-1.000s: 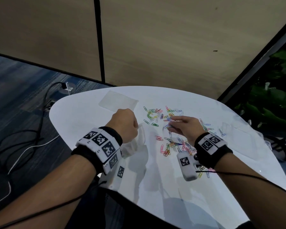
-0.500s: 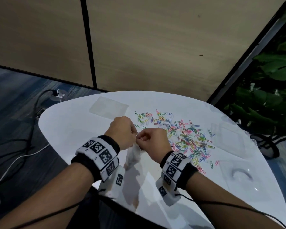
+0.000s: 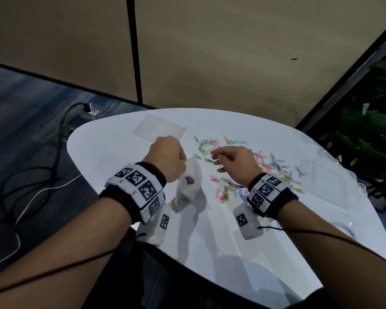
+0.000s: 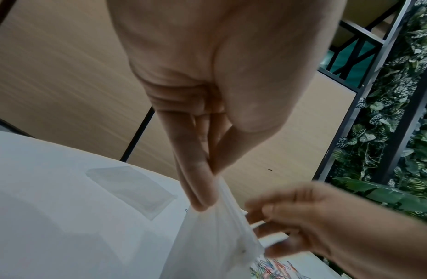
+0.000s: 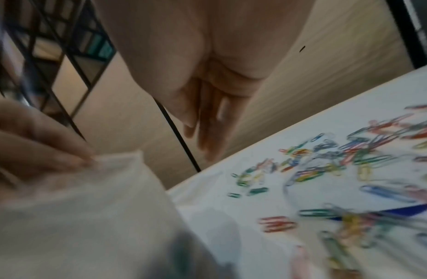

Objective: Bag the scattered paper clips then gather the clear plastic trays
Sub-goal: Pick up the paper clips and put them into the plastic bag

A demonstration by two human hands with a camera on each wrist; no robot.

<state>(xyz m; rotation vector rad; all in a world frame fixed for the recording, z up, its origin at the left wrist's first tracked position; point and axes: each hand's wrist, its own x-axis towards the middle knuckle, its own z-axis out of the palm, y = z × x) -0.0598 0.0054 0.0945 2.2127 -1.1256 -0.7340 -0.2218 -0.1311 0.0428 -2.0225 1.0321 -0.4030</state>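
Left hand [image 3: 167, 157] pinches the top edge of a small clear bag [image 3: 188, 185], holding it upright with its bottom on the white counter [image 3: 112, 157]; a few clips show inside. Right hand [image 3: 235, 162] hovers just beside the bag mouth, fingers loosely extended, holding nothing visible. Colored paper clips [image 3: 267, 166] lie scattered right of the bag; one clear tray [image 3: 159, 130] sits beyond the left hand, another tray [image 3: 328, 181] at the right edge.

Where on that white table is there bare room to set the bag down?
Bare: the near edge between the wrists, and the left side below the flat tray. Crowded: paper clips fill the middle-right; more clear trays line the right edge.
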